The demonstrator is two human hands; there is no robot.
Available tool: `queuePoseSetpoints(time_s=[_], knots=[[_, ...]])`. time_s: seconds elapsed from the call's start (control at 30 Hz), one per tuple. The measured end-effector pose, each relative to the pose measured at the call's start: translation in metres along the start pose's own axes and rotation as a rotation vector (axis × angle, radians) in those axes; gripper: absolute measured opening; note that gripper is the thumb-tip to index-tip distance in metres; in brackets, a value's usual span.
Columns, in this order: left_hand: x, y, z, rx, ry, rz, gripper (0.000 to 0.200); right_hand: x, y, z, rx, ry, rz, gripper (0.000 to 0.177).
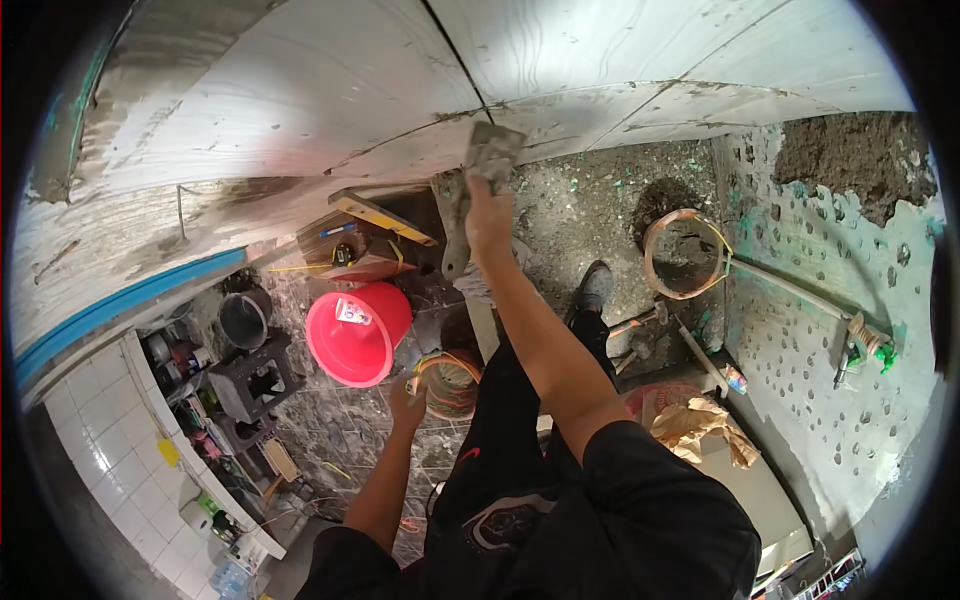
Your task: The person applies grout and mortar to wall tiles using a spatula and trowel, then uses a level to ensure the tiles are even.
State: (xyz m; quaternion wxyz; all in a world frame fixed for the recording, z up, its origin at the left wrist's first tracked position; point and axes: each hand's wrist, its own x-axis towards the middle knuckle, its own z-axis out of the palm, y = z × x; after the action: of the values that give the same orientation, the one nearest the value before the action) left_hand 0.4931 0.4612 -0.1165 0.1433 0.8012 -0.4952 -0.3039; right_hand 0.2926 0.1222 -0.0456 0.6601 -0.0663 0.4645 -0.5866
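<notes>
My right hand (489, 222) is wrapped round a flat, mortar-smeared trowel (494, 150), whose blade lies at the lower edge of the pale wall tiles (560, 60), by a dark vertical joint. Lower and to the left, my left hand (406, 402) is beside the rim of a round bucket (449, 388); how its fingers are set is too small to make out. Just above that hand stands a red tub (350, 335) with a small white packet (352, 311) inside.
A second bucket (686, 255) stands on the rough floor at right, near a long handle (790, 288). A yellow level (385, 218) and tape measure (343, 255) lie above the tub. Brown paper (700, 430) is at lower right, a black crate (250, 380) at left.
</notes>
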Motion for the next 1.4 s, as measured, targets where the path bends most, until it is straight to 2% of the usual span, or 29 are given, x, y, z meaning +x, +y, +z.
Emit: queuePoseSetpoints(time_s=[0.03,0.07,0.1,0.13,0.17,0.2,0.23,0.27,0.3,0.33,0.37,0.4,0.43,0.47,0.53,0.57,0.63,0.67,0.77,0.8,0.87,0.9,1.0,1.03,1.13,1.2,1.23,1.33,1.4], knots=[[0.006,-0.02,0.01,-0.066,0.017,0.011,0.027,0.011,0.01,-0.007,-0.074,0.072,-0.038,0.018],[0.026,-0.008,0.013,-0.073,0.006,-0.017,0.023,0.033,0.028,-0.021,-0.147,0.144,-0.079,0.015],[0.059,0.021,0.013,-0.081,-0.004,-0.044,0.022,0.046,0.036,-0.03,-0.219,0.214,-0.123,0.011],[0.089,0.065,0.004,-0.303,-0.085,-0.165,0.027,0.041,0.024,-0.027,-0.165,0.181,-0.115,0.011],[0.119,0.114,-0.005,-0.285,-0.085,-0.151,0.028,0.029,0.002,-0.018,-0.114,0.147,-0.106,0.011],[0.148,0.155,-0.006,-0.418,-0.01,0.042,0.029,0.018,-0.014,-0.016,-0.065,0.11,-0.095,0.011],[0.178,0.191,-0.008,-0.466,-0.046,0.143,0.03,0.011,-0.02,-0.025,-0.114,0.122,-0.059,0.012],[0.199,0.231,-0.012,-0.47,-0.029,0.148,0.031,0.004,-0.026,-0.037,-0.164,0.13,-0.025,0.013],[0.223,0.261,-0.005,-0.521,0.057,0.315,0.029,0.005,-0.02,-0.065,-0.321,0.191,-0.039,0.015],[0.24,0.295,-0.003,-0.577,0.062,0.313,0.027,0.005,-0.012,-0.1,-0.477,0.254,-0.056,0.018],[0.261,0.307,0.017,-0.643,0.178,0.47,0.024,-0.009,-0.019,-0.125,-0.51,0.346,0.043,0.025],[0.275,0.311,0.032,-0.692,0.311,0.623,0.022,0.001,0.016,-0.197,-0.683,0.501,-0.03,0.027],[0.274,0.325,0.031,-0.667,0.35,0.548,0.019,-0.035,-0.024,-0.178,-0.589,0.449,0.074,0.032],[0.273,0.338,0.028,-0.645,0.385,0.47,0.017,-0.04,-0.014,-0.242,-1.04,0.292,-0.214,0.031],[0.279,0.34,0.036,-0.687,0.407,0.374,0.015,-0.07,-0.055,-0.279,-1.231,0.366,0.123,0.028],[0.282,0.34,0.039,-0.711,0.411,0.33,0.014,-0.084,-0.065,-0.29,-1.162,0.416,0.091,0.029],[0.281,0.344,0.039,-0.75,0.367,0.266,0.023,-0.108,-0.079,-0.318,-1.116,0.444,-0.135,0.032],[0.278,0.346,0.038,-0.771,0.342,0.239,0.027,-0.112,-0.081,-0.331,-1.129,0.419,-0.333,0.037],[0.278,0.346,0.049,-0.835,0.391,0.326,0.024,-0.133,-0.105,-0.322,-0.854,0.634,0.098,0.034],[0.28,0.348,0.059,-0.852,0.402,0.377,0.023,-0.135,-0.101,-0.34,-0.862,0.608,0.052,0.033],[0.277,0.344,0.058,-0.933,0.412,0.29,0.014,-0.127,-0.084,-0.4,-0.873,0.557,-0.047,0.032],[0.277,0.341,0.055,-0.97,0.418,0.249,0.01,-0.13,-0.09,-0.379,-0.961,0.616,0.022,0.032],[0.265,0.328,0.057,-0.736,0.19,0.287,0.009,-0.127,-0.094,-0.368,-1.022,0.58,0.107,0.033],[0.264,0.319,0.053,-0.619,0.336,0.454,0.013,-0.125,-0.094,-0.365,-1.014,0.54,0.119,0.033],[0.3,0.272,0.045,-1.032,0.532,0.209,0.022,-0.125,-0.094,-0.33,-0.904,0.603,0.02,0.032],[0.3,0.271,-0.003,-1.271,0.613,-0.122,0.026,-0.12,-0.089,-0.378,-0.885,0.433,0.057,0.029],[0.302,0.266,-0.018,-1.296,0.644,-0.162,0.028,-0.12,-0.087,-0.403,-0.946,0.389,0.025,0.028],[0.312,0.254,-0.04,-1.359,0.698,-0.246,0.031,-0.124,-0.09,-0.375,-0.956,0.421,0.012,0.028],[0.313,0.249,-0.041,-1.377,0.686,-0.264,0.031,-0.13,-0.096,-0.352,-0.833,0.52,0.083,0.026]])
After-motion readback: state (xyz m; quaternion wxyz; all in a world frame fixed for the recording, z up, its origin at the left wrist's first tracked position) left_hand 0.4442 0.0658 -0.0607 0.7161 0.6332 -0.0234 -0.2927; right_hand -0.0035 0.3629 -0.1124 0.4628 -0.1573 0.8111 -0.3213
